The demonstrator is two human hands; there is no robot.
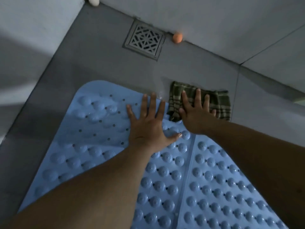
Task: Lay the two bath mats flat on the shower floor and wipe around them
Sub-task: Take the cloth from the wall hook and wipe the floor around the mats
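Two light blue bumpy bath mats lie flat side by side on the grey shower floor: the left mat (92,129) and the right mat (219,187), meeting along a seam. My left hand (146,123) presses palm-down with spread fingers on the left mat's far edge. My right hand (196,111) lies flat with fingers apart on a green checked cloth (221,103), which rests on the floor just beyond the mats' far corner. Both forearms cover parts of the mats.
A square metal drain grate (144,39) sits in the floor by the far wall. A small orange ball-like object (177,37) lies at the wall base beside it. A white object (93,1) sits in the far left corner. Tiled walls close in left and beyond.
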